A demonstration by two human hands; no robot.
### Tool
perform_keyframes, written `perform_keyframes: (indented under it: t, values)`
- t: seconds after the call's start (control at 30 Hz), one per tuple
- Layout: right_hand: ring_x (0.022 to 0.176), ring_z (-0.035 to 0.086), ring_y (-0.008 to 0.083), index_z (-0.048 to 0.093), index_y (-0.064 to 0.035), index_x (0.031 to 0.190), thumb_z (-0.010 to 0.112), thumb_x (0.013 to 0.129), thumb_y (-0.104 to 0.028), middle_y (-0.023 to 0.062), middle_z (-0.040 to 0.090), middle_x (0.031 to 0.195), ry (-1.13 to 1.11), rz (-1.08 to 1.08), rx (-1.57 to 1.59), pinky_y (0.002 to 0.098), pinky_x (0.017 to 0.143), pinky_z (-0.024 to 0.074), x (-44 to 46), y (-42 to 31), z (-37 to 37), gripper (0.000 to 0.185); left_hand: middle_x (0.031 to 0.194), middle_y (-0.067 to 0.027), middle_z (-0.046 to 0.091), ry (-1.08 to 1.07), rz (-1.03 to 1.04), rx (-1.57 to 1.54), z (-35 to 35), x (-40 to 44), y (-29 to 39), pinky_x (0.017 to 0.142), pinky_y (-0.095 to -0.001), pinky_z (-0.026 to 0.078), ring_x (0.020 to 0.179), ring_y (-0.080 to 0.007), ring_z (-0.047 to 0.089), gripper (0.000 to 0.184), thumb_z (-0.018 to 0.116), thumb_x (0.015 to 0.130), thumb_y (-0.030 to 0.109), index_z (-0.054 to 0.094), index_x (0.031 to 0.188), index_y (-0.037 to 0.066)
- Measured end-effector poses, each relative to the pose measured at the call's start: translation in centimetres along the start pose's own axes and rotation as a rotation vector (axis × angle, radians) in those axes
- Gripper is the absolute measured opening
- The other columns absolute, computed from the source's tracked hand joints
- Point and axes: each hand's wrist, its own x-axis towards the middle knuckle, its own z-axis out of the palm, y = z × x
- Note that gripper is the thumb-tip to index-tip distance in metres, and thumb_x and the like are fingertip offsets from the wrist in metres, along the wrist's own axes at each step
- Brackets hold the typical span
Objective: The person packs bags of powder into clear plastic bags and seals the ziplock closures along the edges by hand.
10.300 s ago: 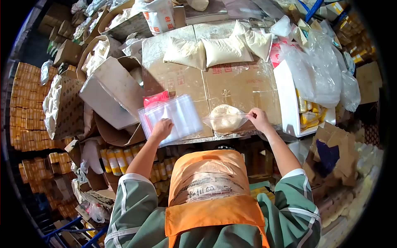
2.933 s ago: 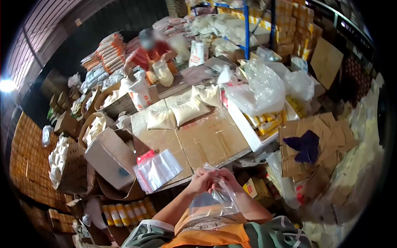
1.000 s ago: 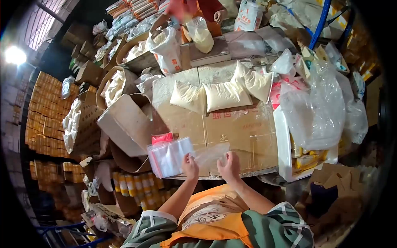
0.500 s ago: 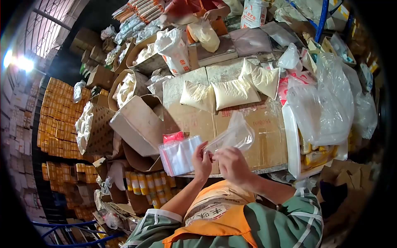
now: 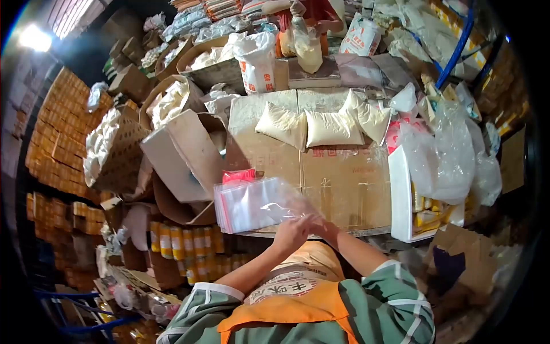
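Observation:
Close to the table's front edge, my left hand (image 5: 291, 234) and my right hand (image 5: 322, 227) come together, fingers closed on the bottom end of a clear plastic bag (image 5: 293, 202). The bag looks empty and is smeared by motion; its upper part overlaps a stack of clear zip bags (image 5: 243, 207) with red edging. A pink packet (image 5: 238, 175) lies behind that stack. Farther back on the cardboard (image 5: 338, 172), three pillow-shaped bags of pale powder rest side by side: a left one (image 5: 281, 127), a middle one (image 5: 334, 128) and a right one (image 5: 368, 117).
A white foam box (image 5: 403, 195) with yellow packets stands at right, beneath large clear plastic bags (image 5: 450, 152). Open cartons (image 5: 182, 163) and a white sack (image 5: 255, 63) line the left. Across the table, another person's hand (image 5: 297, 8) holds a bag of powder (image 5: 308, 53).
My hands have drawn closer together and the clear bag has swung left over the zip bags. The other person's powder bag has moved right. The whole view has shifted slightly.

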Motion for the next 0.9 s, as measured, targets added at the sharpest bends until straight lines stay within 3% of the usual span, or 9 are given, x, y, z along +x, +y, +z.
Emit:
perform_keyframes:
  t: [0.13, 0.2, 0.3, 0.37, 0.53, 0.6, 0.73, 0.87, 0.9]
  values:
    - [0.129, 0.04, 0.0366, 0.04, -0.0029, 0.138, 0.066, 0.079, -0.03, 0.0204, 0.04, 0.142, 0.043, 0.49, 0.145, 0.0447, 0.107, 0.0339, 4.0, -1.9, -8.1, 0.07, 0.079, -0.0129, 0.063, 0.012, 0.08, 0.031, -0.9, -1.9, -0.7, 0.06, -0.0423, 0.051, 0.066, -0.0329, 0.061, 0.042, 0.056, 0.078, 0.002, 0.059, 0.119, 0.009]
    - [0.142, 0.021, 0.0357, 0.03, -0.0039, 0.146, 0.051, 0.092, -0.038, 0.0225, 0.028, 0.15, 0.462, 0.256, 0.781, 0.0425, 0.115, 0.0188, 3.8, -1.8, -8.7, 0.067, 0.08, -0.0128, 0.062, 0.04, 0.129, 0.036, -1.7, -3.5, -2.1, 0.061, -0.0417, 0.051, 0.068, -0.0329, 0.061, 0.039, 0.057, 0.079, 0.003, 0.059, 0.118, 0.006]
    - [0.143, 0.019, 0.0355, 0.027, -0.0022, 0.147, 0.045, 0.095, -0.042, 0.0235, 0.023, 0.153, 0.93, 0.234, 0.581, 0.0407, 0.117, 0.0163, 0.9, -2.7, -14.3, 0.068, 0.084, -0.0131, 0.06, 0.142, 0.145, 0.006, -2.8, -5.8, -4.5, 0.064, -0.0415, 0.05, 0.074, -0.0312, 0.06, 0.033, 0.058, 0.078, 0.002, 0.059, 0.111, 0.005]
    - [0.143, 0.019, 0.0342, 0.024, 0.0, 0.148, 0.045, 0.097, -0.042, 0.0213, 0.021, 0.155, 1.254, 0.61, 0.982, 0.0395, 0.116, 0.0173, 1.0, -1.0, -14.3, 0.069, 0.088, -0.0133, 0.058, 0.164, 0.144, -0.017, -3.3, -6.8, -5.5, 0.067, -0.0416, 0.049, 0.079, -0.031, 0.059, 0.031, 0.06, 0.075, 0.0, 0.058, 0.106, 0.005]
    - [0.143, 0.02, 0.0311, 0.021, -0.0113, 0.151, 0.047, 0.092, -0.058, 0.0148, 0.018, 0.157, 1.314, 0.412, 0.714, 0.047, 0.109, 0.0328, 0.7, -0.6, -9.5, 0.08, 0.117, -0.0211, 0.049, 0.5, -0.145, -0.362, -3.5, -6.1, -3.0, 0.087, -0.044, 0.046, 0.108, -0.0347, 0.052, 0.064, 0.066, 0.071, -0.003, 0.039, 0.129, 0.002]
    - [0.143, 0.019, 0.0356, 0.01, -0.018, 0.153, 0.047, 0.086, -0.068, 0.0153, 0.004, 0.158, 1.159, 0.629, 1.734, 0.0561, 0.104, 0.0365, -0.7, -6.4, -15.8, 0.092, 0.111, -0.0122, 0.054, 0.54, -0.322, -0.772, 0.9, -5.4, -4.6, 0.08, -0.0331, 0.05, 0.097, -0.0228, 0.058, 0.042, 0.062, 0.084, 0.002, 0.046, 0.122, 0.004]
    - [0.139, 0.026, 0.0414, 0.004, -0.0245, 0.153, 0.048, 0.082, -0.071, 0.0178, 0.003, 0.157, 1.321, 0.434, 2.153, 0.0579, 0.1, 0.0403, 0.2, -4.0, -16.2, 0.095, 0.094, -0.0072, 0.064, 0.289, -0.795, -1.827, 4.2, -3.7, -3.6, 0.068, -0.0284, 0.052, 0.077, -0.0158, 0.063, 0.02, 0.051, 0.096, 0.008, 0.052, 0.116, 0.004]
    - [0.132, 0.036, 0.0422, 0.012, -0.0186, 0.151, 0.053, 0.088, -0.056, 0.0209, 0.006, 0.155, 0.98, 0.488, 2.308, 0.0551, 0.098, 0.0439, 3.5, 2.0, -12.5, 0.083, 0.082, -0.0079, 0.068, 0.151, -0.659, -1.453, 5.5, -0.6, -3.4, 0.065, -0.0288, 0.052, 0.072, -0.0151, 0.064, 0.016, 0.051, 0.095, 0.01, 0.064, 0.093, 0.001]
    - [0.124, 0.044, 0.0399, 0.027, -0.0136, 0.147, 0.055, 0.091, -0.042, 0.0223, 0.026, 0.149, 0.759, 0.736, 2.12, 0.0546, 0.097, 0.0445, 5.4, 4.1, -11.9, 0.069, 0.077, -0.0069, 0.067, 0.147, -0.613, -1.146, 5.9, 0.1, -4.1, 0.062, -0.0283, 0.051, 0.067, -0.0144, 0.063, 0.018, 0.051, 0.095, 0.011, 0.065, 0.092, 0.0]
